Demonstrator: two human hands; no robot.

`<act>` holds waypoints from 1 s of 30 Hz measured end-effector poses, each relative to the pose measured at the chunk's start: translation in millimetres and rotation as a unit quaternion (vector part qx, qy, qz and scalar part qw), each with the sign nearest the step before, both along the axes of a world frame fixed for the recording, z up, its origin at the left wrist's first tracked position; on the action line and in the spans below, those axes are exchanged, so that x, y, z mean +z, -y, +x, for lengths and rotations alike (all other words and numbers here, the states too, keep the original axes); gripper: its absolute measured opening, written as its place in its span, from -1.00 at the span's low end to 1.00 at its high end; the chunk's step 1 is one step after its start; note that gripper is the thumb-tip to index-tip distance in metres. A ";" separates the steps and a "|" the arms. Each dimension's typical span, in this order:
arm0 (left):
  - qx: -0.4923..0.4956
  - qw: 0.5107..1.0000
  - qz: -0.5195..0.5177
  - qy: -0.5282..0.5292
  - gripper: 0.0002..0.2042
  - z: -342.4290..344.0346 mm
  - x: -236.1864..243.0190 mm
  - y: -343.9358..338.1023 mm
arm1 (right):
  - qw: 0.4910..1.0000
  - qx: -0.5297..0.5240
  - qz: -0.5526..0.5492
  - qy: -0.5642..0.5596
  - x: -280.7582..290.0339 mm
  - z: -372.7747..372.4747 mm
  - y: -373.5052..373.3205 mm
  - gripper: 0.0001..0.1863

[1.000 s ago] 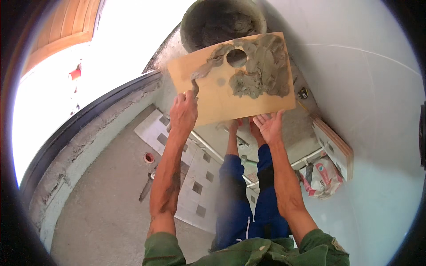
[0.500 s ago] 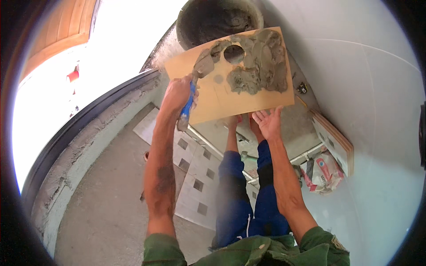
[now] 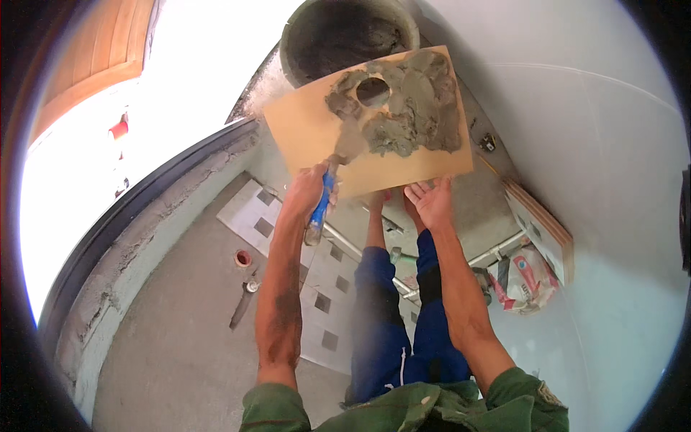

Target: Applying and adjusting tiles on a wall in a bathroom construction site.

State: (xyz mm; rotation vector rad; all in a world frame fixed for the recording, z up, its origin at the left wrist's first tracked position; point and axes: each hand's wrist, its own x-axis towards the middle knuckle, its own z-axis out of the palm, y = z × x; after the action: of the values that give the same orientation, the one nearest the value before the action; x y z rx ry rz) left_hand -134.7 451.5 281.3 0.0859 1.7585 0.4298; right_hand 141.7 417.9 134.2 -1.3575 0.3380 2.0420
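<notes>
My left hand (image 3: pixel 308 193) is wrapped round the blue handle of a trowel (image 3: pixel 322 204). The trowel's mortar-coated blade lies over the bare tan part of a rectangular tile (image 3: pixel 295 133), left of the spread mortar. Thick grey mortar (image 3: pixel 414 108) covers the tile's far right part and rings a round hole cut through it. Palm up at the tile's near right edge, my right hand (image 3: pixel 434 205) holds it from below. The tile hides part of that hand's fingers.
A round tub (image 3: pixel 338 43) of mortar stands beyond the tile. Patterned tiles (image 3: pixel 317 295) lie on the floor, near a tape roll (image 3: pixel 243 258) and a knife-like tool (image 3: pixel 242 306). At right, a stack of tiles (image 3: pixel 536 230) leans by a red-and-white bag (image 3: pixel 523 281) along the wall.
My left hand and the trowel have moved nearer and to the right, from beside the hole to the bare area. The tile has shifted slightly left, with my right hand still under its edge.
</notes>
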 end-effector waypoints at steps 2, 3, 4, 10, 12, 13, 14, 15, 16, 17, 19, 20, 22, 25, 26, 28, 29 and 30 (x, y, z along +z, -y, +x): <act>-0.026 0.998 -0.035 -0.046 -0.60 0.1 8.8 -3.0 | 1.000 -0.002 -0.003 0.004 -1.8 0.7 0.8 -0.04; -0.057 0.996 -0.011 -0.062 -0.58 -3.0 13.2 -6.1 | 1.000 0.010 0.020 -0.010 -2.5 1.2 1.0 -0.04; -0.119 0.989 0.048 -0.070 -0.58 -5.8 15.3 -10.4 | 0.999 0.016 0.029 -0.014 -3.0 1.4 1.5 -0.04; -0.165 0.985 0.043 -0.018 -0.66 -13.5 -15.3 -26.0 | 1.000 -0.007 -0.012 0.007 -5.1 0.0 2.0 -0.05; -0.151 0.988 0.006 -0.034 -0.66 -11.8 -28.3 -12.1 | 1.000 -0.010 -0.020 0.015 -5.3 -1.0 1.5 -0.04; -0.141 0.989 0.004 -0.032 -0.66 -10.8 -33.1 -1.6 | 1.000 -0.009 -0.020 0.015 -5.4 -1.6 1.5 -0.03; -0.131 0.990 -0.007 -0.061 -0.66 -10.2 -38.4 6.9 | 0.999 -0.017 -0.038 0.023 -5.1 -1.8 1.2 -0.02; -0.157 0.985 0.048 -0.049 -0.66 -9.8 -43.5 13.8 | 1.000 -0.006 -0.015 0.005 -4.6 -2.4 1.0 -0.02; -0.182 0.977 0.093 -0.061 -0.65 -6.6 -48.1 20.4 | 1.000 -0.004 -0.011 0.002 -4.1 -2.3 1.0 -0.01; -0.206 0.966 0.140 -0.070 -0.65 -4.2 -51.5 24.5 | 1.000 -0.008 -0.019 0.011 -4.0 -2.4 0.8 -0.01; -0.192 0.973 0.119 -0.038 -0.64 0.3 -50.9 28.7 | 1.000 -0.015 -0.025 0.009 -3.6 -2.2 0.9 -0.02; -0.186 0.977 0.107 -0.021 -0.64 4.7 -47.6 28.4 | 0.999 -0.027 -0.040 0.020 -3.4 -2.1 0.9 -0.02; -0.108 0.992 0.060 -0.014 -0.65 19.3 -35.4 24.7 | 1.000 0.005 0.005 0.007 -2.5 -1.7 0.8 -0.03; 0.003 1.000 0.004 0.026 -0.65 51.3 -9.4 17.0 | 1.000 0.009 0.005 -0.007 -0.4 -1.3 1.1 -0.03; 0.037 0.996 0.025 0.074 -0.66 59.7 -1.7 14.9 | 1.000 -0.005 -0.014 0.005 -0.5 -1.4 1.1 -0.03; 0.068 0.995 -0.016 0.070 -0.65 65.5 10.7 10.1 | 0.999 -0.013 -0.039 0.011 -0.6 -1.6 1.0 -0.03; 0.088 0.992 -0.029 0.080 -0.65 65.9 14.3 6.8 | 0.998 -0.022 -0.046 0.022 -0.6 -1.7 0.8 -0.02; 0.109 0.987 -0.068 0.091 -0.65 66.2 15.4 2.6 | 1.000 -0.011 -0.028 0.004 -0.4 -1.7 0.9 -0.02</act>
State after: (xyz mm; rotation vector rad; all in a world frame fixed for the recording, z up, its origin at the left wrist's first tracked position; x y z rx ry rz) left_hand -68.5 448.9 296.7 -0.2389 1.6173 0.4602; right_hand 139.9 417.1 133.8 -1.3873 0.4079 2.0222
